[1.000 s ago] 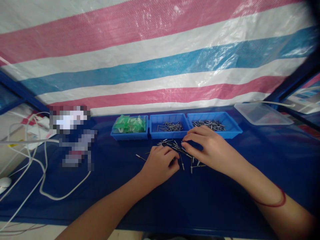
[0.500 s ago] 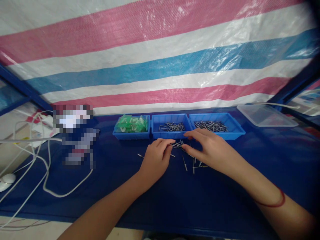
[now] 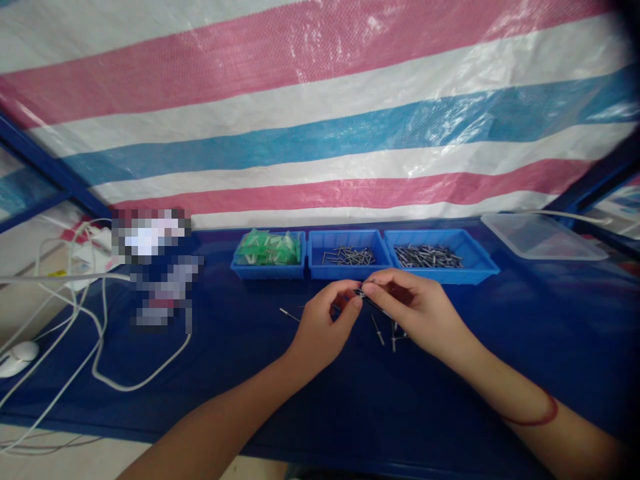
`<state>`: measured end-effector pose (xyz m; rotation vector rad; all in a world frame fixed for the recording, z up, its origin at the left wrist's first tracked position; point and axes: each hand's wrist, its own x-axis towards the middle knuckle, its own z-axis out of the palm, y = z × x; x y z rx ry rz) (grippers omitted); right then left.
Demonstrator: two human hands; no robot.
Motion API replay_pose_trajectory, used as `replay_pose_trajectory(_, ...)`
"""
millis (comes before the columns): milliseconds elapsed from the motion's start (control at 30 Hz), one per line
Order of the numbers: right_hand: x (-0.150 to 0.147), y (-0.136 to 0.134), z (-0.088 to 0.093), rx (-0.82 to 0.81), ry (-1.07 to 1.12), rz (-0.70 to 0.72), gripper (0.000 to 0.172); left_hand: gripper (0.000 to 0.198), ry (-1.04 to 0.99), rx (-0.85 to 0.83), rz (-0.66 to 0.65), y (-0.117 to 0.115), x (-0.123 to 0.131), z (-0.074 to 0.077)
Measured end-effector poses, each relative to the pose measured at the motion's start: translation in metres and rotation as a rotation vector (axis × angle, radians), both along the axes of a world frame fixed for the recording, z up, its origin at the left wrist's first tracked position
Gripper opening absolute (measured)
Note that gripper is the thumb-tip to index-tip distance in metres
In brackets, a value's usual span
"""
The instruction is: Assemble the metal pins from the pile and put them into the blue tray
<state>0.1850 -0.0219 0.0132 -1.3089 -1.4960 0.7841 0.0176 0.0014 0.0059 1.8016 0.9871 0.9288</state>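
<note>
My left hand point(image 3: 323, 325) and my right hand point(image 3: 417, 310) meet fingertip to fingertip above the dark blue table point(image 3: 350, 400). Both pinch small metal pins point(image 3: 361, 293) between thumb and fingers. A few loose pins point(image 3: 390, 332) lie on the table under my right hand, and one pin point(image 3: 289, 313) lies apart to the left. Three blue trays stand just behind: the left tray point(image 3: 269, 268) holds green plastic parts, the middle tray point(image 3: 349, 265) a few pins, the right tray point(image 3: 443, 265) many pins.
A striped pink, white and blue tarp point(image 3: 320, 120) hangs behind the trays. A clear plastic lid point(image 3: 543, 237) lies at the back right. White cables point(image 3: 100, 347) and a white mouse point(image 3: 17, 350) lie at the left, next to a blurred patch.
My hands have lifted off the scattered pins and come together, each pinching pins. The heap on the table has shrunk. The camera has shifted slightly.
</note>
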Motion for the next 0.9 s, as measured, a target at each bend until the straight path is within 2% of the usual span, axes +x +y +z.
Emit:
replay_pose_trajectory(200,0.000,-0.003,0.005,0.092,-0.099,0.072,0.018,0.017,0.054,0.057,-0.077,0.002,0.000,0.005)
replay_pose_trajectory(367,0.002,-0.005,0.011,0.168,-0.146,0.161,0.016,0.015,0.037,0.063,-0.055,0.003,0.000,0.004)
replay_pose_trajectory(567,0.005,-0.003,0.012,0.210,-0.184,0.102,0.012,0.010,0.000,0.110,0.051,0.006,-0.002,0.005)
replay_pose_trajectory(700,0.010,-0.001,0.018,0.285,-0.303,0.100,0.011,0.011,0.052,0.158,0.040,0.009,-0.005,0.009)
replay_pose_trajectory(800,0.023,0.004,0.021,0.335,-0.419,-0.016,0.015,0.021,0.211,0.266,-0.020,0.013,-0.012,0.013)
replay_pose_trajectory(900,0.048,0.014,0.018,0.360,-0.546,-0.265,0.017,0.028,0.463,0.411,-0.088,0.019,-0.022,0.018)
